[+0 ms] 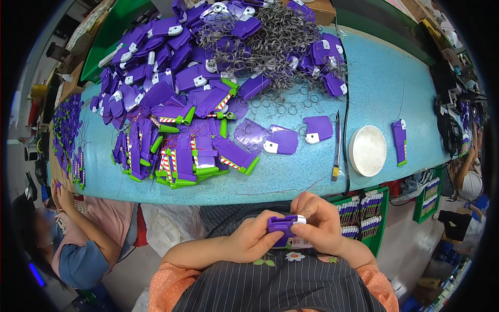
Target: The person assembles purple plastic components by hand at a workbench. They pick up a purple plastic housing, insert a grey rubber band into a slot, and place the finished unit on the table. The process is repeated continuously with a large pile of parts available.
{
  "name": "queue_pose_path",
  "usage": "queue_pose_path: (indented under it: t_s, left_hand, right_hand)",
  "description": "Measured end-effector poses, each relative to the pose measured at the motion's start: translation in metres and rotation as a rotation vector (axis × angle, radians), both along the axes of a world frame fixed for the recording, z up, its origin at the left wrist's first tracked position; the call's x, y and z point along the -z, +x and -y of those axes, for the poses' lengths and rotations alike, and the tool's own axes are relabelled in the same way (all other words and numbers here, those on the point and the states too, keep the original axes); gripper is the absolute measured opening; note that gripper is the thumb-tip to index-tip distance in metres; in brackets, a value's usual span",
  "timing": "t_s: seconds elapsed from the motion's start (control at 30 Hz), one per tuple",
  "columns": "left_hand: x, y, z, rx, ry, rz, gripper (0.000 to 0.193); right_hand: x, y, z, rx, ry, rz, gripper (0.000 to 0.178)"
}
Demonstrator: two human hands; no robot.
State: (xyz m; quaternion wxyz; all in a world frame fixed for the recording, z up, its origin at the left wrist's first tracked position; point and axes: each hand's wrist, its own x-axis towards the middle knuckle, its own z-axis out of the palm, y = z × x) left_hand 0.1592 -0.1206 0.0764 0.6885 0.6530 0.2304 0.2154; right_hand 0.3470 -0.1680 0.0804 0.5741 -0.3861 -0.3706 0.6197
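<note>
Just off the table's near edge, my left hand (255,237) grips a small purple plastic part (281,224) with a white end. My right hand (323,222) has its thumb and finger pressed against that white end. A thin wire shape seems to show by its fingertips, too small to make out surely. Ahead on the table lie loose purple-and-white housings (282,140) and another purple piece (318,129). Beyond them rises a tangled heap of grey wire springs (270,44). To its left is a large pile of purple-and-white parts (156,96).
Purple parts with green and striped pieces (182,158) cover the near left of the blue table (291,182). At right are a white bowl (367,151), a slim tool (337,151) and one assembled piece (399,141). A green crate (382,210) stands below. A co-worker (86,239) sits at left.
</note>
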Motion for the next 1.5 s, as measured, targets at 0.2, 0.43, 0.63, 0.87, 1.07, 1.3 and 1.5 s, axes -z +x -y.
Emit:
queue_pose_path:
  t_s: [0.2,0.43,0.63,0.87,1.07,1.3,1.5]
  left_hand:
    - [-0.011,0.011,-0.028,0.025,0.182,0.077,0.021]
    - [-0.028,0.016,-0.031,-0.195,0.174,0.13,0.022]
    - [-0.012,0.016,-0.018,-0.401,-0.277,0.276,0.022]
    - [-0.02,0.003,-0.034,-0.332,-0.408,0.227,0.022]
    - [0.002,0.023,-0.009,-0.474,-0.379,0.176,0.022]
    - [-0.006,0.024,-0.022,-0.395,0.012,0.047,0.018]
    - [-0.007,0.037,-0.009,-0.443,0.353,0.023,0.022]
  right_hand:
    - [-0.011,0.02,-0.018,-0.109,0.418,0.608,0.027]
    - [-0.02,0.024,-0.003,0.077,0.107,0.585,0.031]
    - [-0.018,0.02,0.005,-0.114,0.035,0.694,0.015]
    - [-0.01,0.017,0.013,-0.067,-0.02,0.559,0.012]
    - [0.001,0.001,0.009,-0.028,-0.107,0.539,0.011]
    - [0.009,0.01,0.001,-0.015,-0.032,0.409,0.015]
    - [0.019,0.018,-0.005,-0.132,0.06,0.463,0.019]
